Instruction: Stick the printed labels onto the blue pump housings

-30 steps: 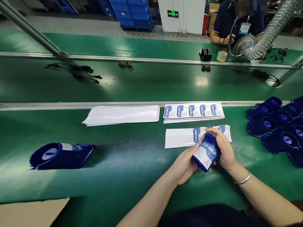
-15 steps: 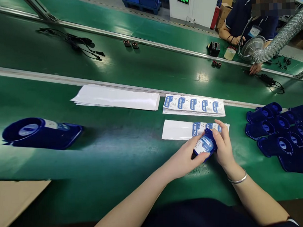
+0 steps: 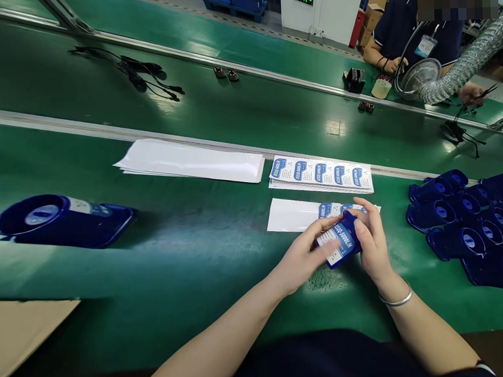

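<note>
Both my hands hold one blue plastic part [image 3: 343,243] with a white and blue label on its face, just above the green bench. My left hand [image 3: 304,255] grips its left side, thumb across the label. My right hand [image 3: 371,239] wraps its right side, fingers curled over the top. Under and behind the part lies a partly used label sheet [image 3: 296,215]. A full label sheet [image 3: 321,174] lies beyond it.
A labelled blue part [image 3: 63,220] lies on its side at the left. Several unlabelled blue parts [image 3: 467,225] are heaped at the right. Blank backing sheets [image 3: 190,162] lie by the rail. A cardboard corner [image 3: 21,334] shows bottom left. Another person [image 3: 411,29] works across the belt.
My head tilted down a second ago, shifting the view. In my hands the part has turned slightly, and my left thumb has slid across its label. The person opposite moved a hand right.
</note>
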`<state>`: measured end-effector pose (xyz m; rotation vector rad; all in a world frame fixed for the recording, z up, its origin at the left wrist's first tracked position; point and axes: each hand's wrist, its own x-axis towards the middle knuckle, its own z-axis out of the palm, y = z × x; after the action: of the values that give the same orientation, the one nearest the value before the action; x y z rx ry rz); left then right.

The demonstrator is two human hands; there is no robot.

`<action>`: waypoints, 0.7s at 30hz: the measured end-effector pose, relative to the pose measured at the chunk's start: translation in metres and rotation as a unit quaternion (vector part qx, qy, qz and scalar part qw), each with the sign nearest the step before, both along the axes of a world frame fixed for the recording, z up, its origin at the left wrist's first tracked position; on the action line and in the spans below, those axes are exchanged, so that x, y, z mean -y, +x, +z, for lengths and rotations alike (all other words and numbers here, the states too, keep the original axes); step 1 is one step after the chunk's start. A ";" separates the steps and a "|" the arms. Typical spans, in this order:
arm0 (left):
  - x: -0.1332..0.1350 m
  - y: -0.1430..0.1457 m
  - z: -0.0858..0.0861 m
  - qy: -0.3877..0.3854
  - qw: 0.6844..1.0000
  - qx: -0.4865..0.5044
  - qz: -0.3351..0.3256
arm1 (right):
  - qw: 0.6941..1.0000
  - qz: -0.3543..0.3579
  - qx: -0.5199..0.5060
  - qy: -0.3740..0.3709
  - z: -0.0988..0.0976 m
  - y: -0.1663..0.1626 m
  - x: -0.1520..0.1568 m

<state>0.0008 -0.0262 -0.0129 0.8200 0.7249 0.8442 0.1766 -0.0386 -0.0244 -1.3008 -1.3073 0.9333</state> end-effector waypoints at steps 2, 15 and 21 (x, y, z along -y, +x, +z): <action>-0.003 0.001 -0.001 -0.091 0.994 0.052 0.016 | 0.998 0.034 0.021 0.048 0.001 0.000 0.002; 0.003 0.006 0.002 -0.148 0.985 0.082 0.031 | 0.985 0.018 0.046 0.166 -0.005 -0.010 0.008; 0.007 0.003 0.000 0.059 0.996 -0.054 0.029 | 0.987 -0.011 0.024 0.156 -0.002 -0.013 0.008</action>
<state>0.0041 -0.0329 -0.0134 0.9585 0.8032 0.9073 0.1633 -0.0468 -0.0265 -1.0959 -1.4087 0.6531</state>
